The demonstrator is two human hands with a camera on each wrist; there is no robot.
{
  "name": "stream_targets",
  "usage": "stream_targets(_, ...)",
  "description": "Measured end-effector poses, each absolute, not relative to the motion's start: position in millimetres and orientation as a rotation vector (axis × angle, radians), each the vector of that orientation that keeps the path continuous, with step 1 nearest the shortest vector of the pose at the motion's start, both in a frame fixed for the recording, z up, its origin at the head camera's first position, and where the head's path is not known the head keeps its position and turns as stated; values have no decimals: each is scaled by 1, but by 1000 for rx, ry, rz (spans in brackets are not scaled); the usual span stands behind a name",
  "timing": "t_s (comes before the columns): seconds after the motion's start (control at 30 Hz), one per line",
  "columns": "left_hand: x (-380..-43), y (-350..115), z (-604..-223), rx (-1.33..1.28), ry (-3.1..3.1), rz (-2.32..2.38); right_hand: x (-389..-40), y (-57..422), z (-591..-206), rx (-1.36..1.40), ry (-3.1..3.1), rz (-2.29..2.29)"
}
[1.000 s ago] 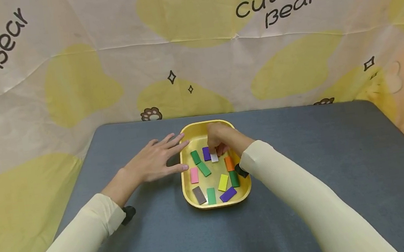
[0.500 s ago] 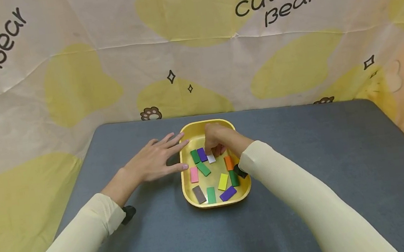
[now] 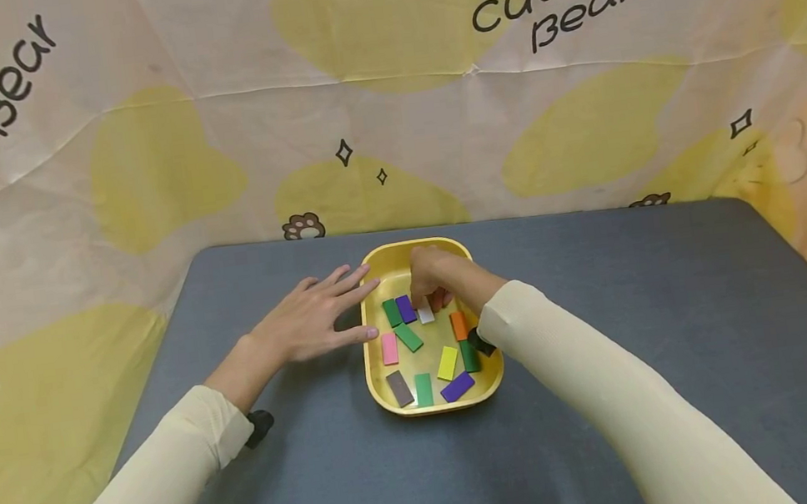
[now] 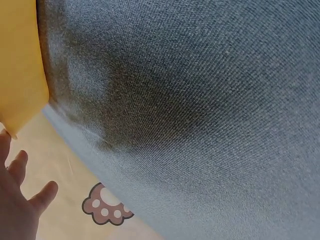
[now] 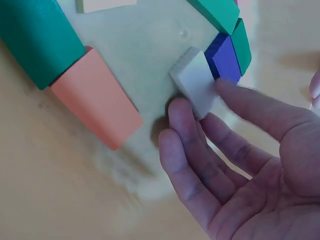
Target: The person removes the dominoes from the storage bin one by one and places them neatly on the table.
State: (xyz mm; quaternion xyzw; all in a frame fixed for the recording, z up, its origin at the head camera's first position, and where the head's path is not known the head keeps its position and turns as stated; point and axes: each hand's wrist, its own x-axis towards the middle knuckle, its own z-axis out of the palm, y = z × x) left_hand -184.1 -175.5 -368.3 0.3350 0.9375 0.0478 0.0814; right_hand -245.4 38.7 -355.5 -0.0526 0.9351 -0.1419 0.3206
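A yellow tray [image 3: 373, 373] holds several small flat coloured blocks. Inside its far half, my right hand [image 3: 434, 275] pinches a white block [image 5: 194, 80] between thumb and fingers. Right beside the white one lies a purple block [image 5: 222, 58], with a green block [image 5: 242, 47] on its other side. My left hand [image 3: 312, 318] is spread out with straight fingers at the tray's left rim, where the fingertips reach the edge. In the left wrist view, part of the left hand [image 4: 20, 195] shows beside the yellow tray wall [image 4: 22, 55].
Nearer in the tray lie a pink block [image 3: 389, 349], a brown block [image 3: 400, 388], a yellow block [image 3: 447, 362] and a second purple block [image 3: 458, 386]. An orange block [image 3: 459, 326] sits by the right wall. Everything stands on a grey-blue table [image 3: 604, 286] before a printed cloth.
My right hand has shifted slightly left with the white block. The purple block beside it has slid left against the green one. My left hand has stayed in place.
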Motion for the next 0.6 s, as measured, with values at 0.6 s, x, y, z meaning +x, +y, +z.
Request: stream_targets(0.6, -183, -175, -367, 986, 2799, 144, -248, 39, -354, -168, 2421, -402)
